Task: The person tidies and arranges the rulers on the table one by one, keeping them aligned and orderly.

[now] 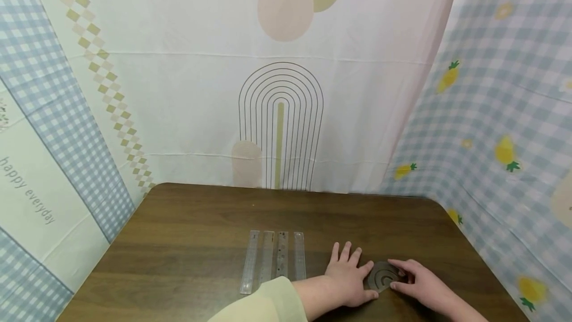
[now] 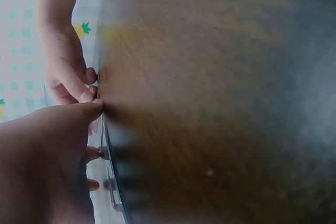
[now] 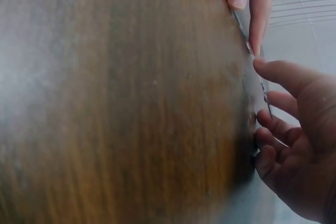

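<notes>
A clear protractor (image 1: 381,276) lies toward the right side of the table, between the two hands. My right hand (image 1: 420,282) holds it at its right side, with thumb and index finger at the edge. In the right wrist view, the thin protractor edge (image 3: 265,92) shows between the thumb and the curled fingers of the right hand (image 3: 294,124). My left hand (image 1: 346,280) rests palm down with its fingers spread. Its index finger and thumb reach the left edge of the protractor. In the left wrist view, the left hand (image 2: 47,150) hides most of the protractor.
Several clear rulers lie side by side left of my left hand, the leftmost ruler (image 1: 249,262) slightly apart at the front. My left forearm crosses their near ends. Behind the brown wooden table (image 1: 187,232) hangs a patterned cloth (image 1: 192,103), with checked cloth at both sides.
</notes>
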The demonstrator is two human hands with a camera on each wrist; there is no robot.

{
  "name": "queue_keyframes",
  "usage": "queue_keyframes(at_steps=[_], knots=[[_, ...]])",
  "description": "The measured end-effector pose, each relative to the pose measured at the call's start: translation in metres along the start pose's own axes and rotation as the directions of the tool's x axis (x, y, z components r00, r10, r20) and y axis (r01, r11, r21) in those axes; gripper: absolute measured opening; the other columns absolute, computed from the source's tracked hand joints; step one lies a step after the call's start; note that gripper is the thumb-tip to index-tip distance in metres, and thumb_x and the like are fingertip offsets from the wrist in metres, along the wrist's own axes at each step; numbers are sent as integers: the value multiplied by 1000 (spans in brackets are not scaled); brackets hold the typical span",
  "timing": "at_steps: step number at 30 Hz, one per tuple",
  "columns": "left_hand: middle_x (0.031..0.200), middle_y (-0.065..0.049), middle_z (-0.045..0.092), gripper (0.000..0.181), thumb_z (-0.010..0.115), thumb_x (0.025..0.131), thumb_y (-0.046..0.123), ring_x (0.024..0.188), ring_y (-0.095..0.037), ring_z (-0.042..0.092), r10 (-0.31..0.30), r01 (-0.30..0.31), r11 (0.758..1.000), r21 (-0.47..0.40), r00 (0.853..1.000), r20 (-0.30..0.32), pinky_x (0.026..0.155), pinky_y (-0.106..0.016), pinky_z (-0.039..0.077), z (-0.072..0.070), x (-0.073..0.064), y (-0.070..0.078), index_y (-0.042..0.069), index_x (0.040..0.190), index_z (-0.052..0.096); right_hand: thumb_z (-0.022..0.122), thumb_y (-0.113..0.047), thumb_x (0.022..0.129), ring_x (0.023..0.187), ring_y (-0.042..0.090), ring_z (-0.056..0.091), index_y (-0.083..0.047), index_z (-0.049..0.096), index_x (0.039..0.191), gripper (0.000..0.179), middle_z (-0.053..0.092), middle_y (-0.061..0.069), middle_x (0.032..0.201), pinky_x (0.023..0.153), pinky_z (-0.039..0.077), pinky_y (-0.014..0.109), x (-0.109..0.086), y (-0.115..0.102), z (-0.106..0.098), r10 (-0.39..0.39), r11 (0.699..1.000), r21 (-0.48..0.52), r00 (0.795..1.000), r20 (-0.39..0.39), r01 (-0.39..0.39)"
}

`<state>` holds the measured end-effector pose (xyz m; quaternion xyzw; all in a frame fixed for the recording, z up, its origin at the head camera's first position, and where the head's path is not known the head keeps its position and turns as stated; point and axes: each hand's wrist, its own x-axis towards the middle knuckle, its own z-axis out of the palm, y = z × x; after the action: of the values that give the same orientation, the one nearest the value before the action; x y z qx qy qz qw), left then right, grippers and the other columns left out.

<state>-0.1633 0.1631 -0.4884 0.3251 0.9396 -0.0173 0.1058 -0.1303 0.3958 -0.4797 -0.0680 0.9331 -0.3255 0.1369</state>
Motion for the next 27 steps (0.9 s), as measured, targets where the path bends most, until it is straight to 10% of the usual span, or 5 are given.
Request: queue_keyframes(at_steps=[27], knots=[[162,20,14,64,37,89,78,152,-16,3,54,-55,998,17,998,44,120,-48,2,-11,-2,-6,59,148,21,77,-46,82,82,14,51,-10,64,132,63,52,0,95,67,44,32,-6,-12,15,134,978,-142,984,-119,-150]])
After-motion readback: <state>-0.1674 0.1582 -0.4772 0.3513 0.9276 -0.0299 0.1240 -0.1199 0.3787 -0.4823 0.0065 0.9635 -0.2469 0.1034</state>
